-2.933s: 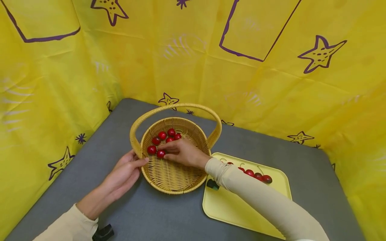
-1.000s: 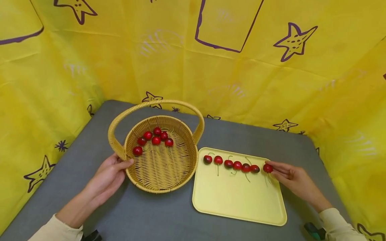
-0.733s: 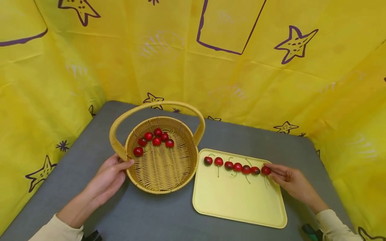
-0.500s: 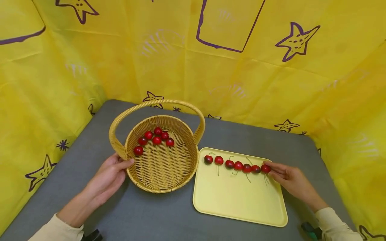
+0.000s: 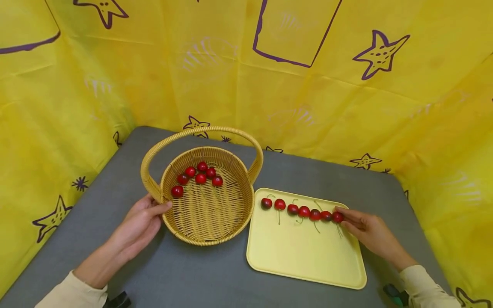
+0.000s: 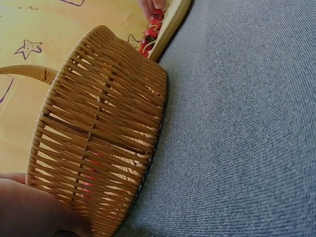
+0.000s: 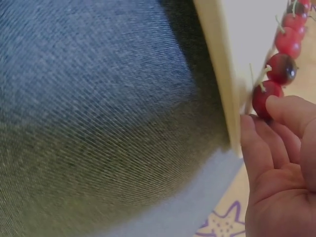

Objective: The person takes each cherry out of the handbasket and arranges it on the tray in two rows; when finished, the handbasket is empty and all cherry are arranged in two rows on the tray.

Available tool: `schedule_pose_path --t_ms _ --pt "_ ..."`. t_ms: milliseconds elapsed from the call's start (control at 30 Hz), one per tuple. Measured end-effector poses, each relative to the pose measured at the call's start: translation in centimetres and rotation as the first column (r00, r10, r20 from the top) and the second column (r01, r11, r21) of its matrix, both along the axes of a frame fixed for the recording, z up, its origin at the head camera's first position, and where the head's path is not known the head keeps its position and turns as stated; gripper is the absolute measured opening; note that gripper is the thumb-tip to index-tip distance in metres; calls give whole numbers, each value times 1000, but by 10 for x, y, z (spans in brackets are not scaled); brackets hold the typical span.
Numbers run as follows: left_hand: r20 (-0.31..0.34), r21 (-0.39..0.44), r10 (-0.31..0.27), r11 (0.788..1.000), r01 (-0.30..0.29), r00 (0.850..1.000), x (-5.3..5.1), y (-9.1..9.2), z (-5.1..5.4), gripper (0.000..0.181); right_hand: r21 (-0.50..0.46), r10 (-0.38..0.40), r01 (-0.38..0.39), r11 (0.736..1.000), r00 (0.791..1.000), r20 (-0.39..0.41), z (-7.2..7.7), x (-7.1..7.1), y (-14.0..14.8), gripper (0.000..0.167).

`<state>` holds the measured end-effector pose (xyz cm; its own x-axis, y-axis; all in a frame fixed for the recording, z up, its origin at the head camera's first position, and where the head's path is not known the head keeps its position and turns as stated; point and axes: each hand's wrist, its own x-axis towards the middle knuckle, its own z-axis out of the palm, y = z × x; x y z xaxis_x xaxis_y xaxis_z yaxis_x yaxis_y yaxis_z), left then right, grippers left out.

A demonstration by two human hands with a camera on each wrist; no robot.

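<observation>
My left hand [image 5: 136,222] grips the left side of a round woven basket [image 5: 209,220], near the foot of its arched handle, with the thumb over the rim. Several red cherries [image 5: 200,178] lie inside, toward the back left. To the right, a pale yellow tray [image 5: 304,259] bears a row of cherries [image 5: 304,211] with green stems along its far side. At the row's right end my right hand [image 5: 373,235] pinches a cherry [image 5: 337,217] between thumb and fingers. In the right wrist view this cherry [image 7: 267,100] is close against its neighbour, with the thumb on it.
Basket and tray stand side by side, nearly touching, on a grey cloth-covered table [image 5: 215,273]. A yellow curtain [image 5: 215,85] with purple starfish drawings closes off the back and both sides. The basket's handle [image 5: 208,129] arches above its opening.
My right hand has gone from inside the basket to the tray's right end with a cherry. Over the last second it has slid that cherry left against the row. The left hand keeps its grip.
</observation>
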<state>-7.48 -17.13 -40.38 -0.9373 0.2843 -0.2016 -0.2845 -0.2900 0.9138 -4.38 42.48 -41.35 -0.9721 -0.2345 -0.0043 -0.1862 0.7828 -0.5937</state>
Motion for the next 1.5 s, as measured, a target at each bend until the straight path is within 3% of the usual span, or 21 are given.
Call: schedule_pose_path --t_ms 233,400,567,733,933,1133,1267,1500 --pt "-2 9 7 1000 -7 1000 2 -2 -1 67 46 62 -58 997 994 -94 17 -4 -2 44" --pt "-6 11 5 1000 -5 1000 2 -1 0 67 26 70 -67 997 988 -138 42 -6 -15 47" --pt "-6 24 -4 1000 4 1000 2 0 3 69 -97 114 -128 987 983 -143 68 -9 -62 47" --pt "-8 30 2 1000 -2 1000 3 0 4 70 -248 245 -277 928 957 -152 79 -20 -125 45" --pt "-15 19 23 1000 -23 1000 1 2 3 67 -390 389 -420 820 907 -160 84 -39 -200 43" --pt "-6 23 24 999 -24 1000 1 5 4 66 -452 440 -447 772 889 -128 83 -60 -266 41" --pt "2 21 30 999 -30 1000 1 5 6 67 -530 434 -390 753 900 -46 76 -70 -299 41" --pt "16 23 30 999 -31 999 2 5 7 70 -556 428 -321 767 901 70 58 -82 -339 42"
